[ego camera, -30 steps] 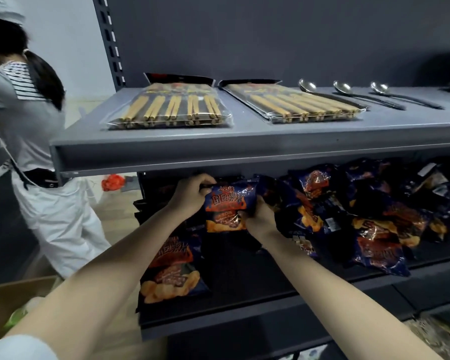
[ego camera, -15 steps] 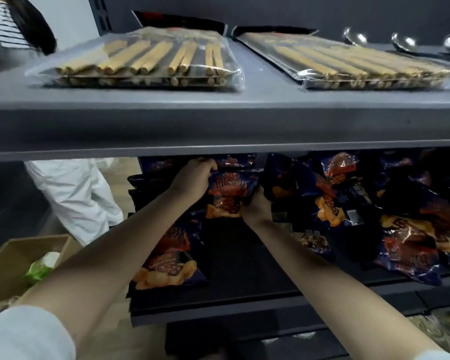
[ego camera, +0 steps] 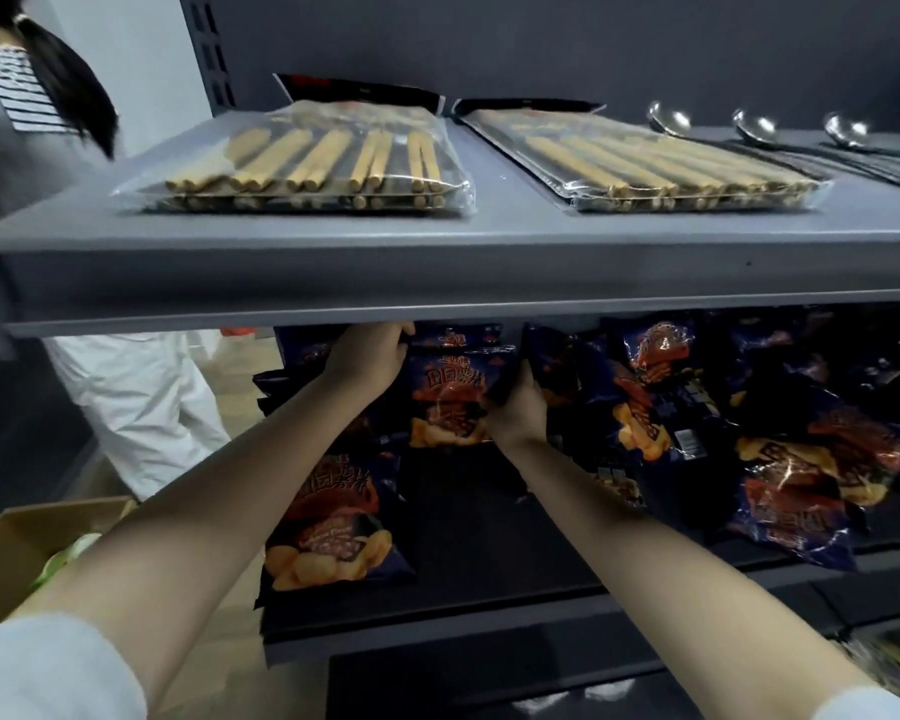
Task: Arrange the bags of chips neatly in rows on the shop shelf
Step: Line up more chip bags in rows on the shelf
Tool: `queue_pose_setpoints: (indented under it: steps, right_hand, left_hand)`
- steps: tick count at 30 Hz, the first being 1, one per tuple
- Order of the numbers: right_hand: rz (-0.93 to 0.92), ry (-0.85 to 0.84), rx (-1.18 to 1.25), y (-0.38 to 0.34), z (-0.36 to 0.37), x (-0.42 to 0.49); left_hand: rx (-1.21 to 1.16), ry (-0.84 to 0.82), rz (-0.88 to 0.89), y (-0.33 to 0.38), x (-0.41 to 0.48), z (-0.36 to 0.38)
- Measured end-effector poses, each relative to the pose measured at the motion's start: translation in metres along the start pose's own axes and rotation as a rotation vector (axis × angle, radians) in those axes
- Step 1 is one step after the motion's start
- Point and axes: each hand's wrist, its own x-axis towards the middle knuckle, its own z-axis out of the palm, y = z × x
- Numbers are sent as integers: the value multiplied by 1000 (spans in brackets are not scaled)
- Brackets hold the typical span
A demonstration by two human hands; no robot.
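Note:
A dark blue chip bag (ego camera: 450, 394) with orange print stands near the back of the lower black shelf (ego camera: 489, 553). My left hand (ego camera: 367, 356) grips its upper left corner and my right hand (ego camera: 515, 410) grips its right edge. Another bag of the same kind (ego camera: 333, 522) lies flat at the shelf's front left, partly under my left forearm. A jumbled heap of several more bags (ego camera: 780, 444) fills the right side of the shelf. More bags stand in the shadow behind the held one.
The grey upper shelf (ego camera: 437, 267) juts out just above my hands, carrying two clear packs of chopsticks (ego camera: 307, 163) and steel ladles (ego camera: 749, 132). A person in white trousers (ego camera: 136, 402) stands at the left. A cardboard box (ego camera: 17, 548) sits at the lower left.
The camera has pulled back and tilted up a little since half a second ago. Both hands stay on the same bag, which sits slightly deeper under the upper shelf.

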Motion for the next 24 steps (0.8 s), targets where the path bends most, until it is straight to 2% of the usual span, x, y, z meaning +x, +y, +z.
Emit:
queue_pose_setpoints:
  steps: [4,8,14,18,21,24]
  right_hand:
    - [-35,50,3,-13,-13,-12]
    - [-243,119,-8,-24,-5,-50]
    - [-408,49,109,-26,45,-123]
    - [-402,-28,162,-23,62,-146]
    - [-326,-75,190,-21,65,-152]
    - [-241,-163,176,-20,66,-153]
  left_hand:
    - [20,69,3,0,-17,-31]
    - [46,176,22,-2,-50,-59]
    - [20,240,52,-34,-116,-60]
    - [-223,176,-148,-61,-153,-52]
    - [-488,30,-423,-70,-168,-40]
    - [-687,-93,-587,-70,-178,-22]
